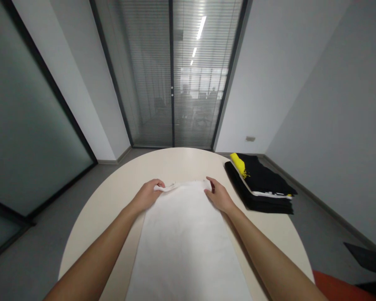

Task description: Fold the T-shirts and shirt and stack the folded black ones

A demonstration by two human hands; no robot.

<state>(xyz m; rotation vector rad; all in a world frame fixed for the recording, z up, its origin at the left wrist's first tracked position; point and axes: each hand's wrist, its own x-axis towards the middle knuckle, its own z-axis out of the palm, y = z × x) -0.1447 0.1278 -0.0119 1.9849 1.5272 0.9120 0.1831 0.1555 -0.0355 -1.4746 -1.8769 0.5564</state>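
Note:
A white cloth garment (pixel 188 242) lies lengthwise on the round table, running from its middle down past the bottom of the view. At the far left corner, my left hand (pixel 148 193) pinches the edge, which is lifted and slightly curled between thumb and fingers. Across from it, my right hand (pixel 218 195) is at the far right corner with thumb and forefinger curved around the fabric edge. The garment's near end is out of view, so its exact kind is unclear.
A stack of folded dark clothes (pixel 263 179) with yellow and white parts sits at the table's right edge. The round cream table (pixel 97 217) faces a glass door with blinds (pixel 150 83). A red seat (pixel 341 288) shows at lower right.

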